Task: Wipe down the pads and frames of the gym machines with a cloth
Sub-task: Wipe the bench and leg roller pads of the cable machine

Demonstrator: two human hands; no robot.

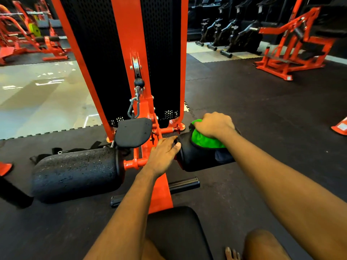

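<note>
Cloth (204,141) gripped by right hand (216,124) on roller pad (195,159); distant frame label (289,78) unreadable.

The black rubber-mat floor (244,102) is joined along a toothed edge to a glossy beige floor (37,94). An orange steel machine frame (161,192) is stood on the mat, and black webbing straps (56,150) are laid beside it.

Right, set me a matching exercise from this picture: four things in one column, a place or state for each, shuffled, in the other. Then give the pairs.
1 green cloth
2 left roller pad
3 carabiner
4 left hand

A hangs below the black ball stop
B under the right hand, on the right roller pad
C no hand on it
D open, touching the right roller pad's inner end

Pairs: 1-B, 2-C, 3-A, 4-D.
</note>
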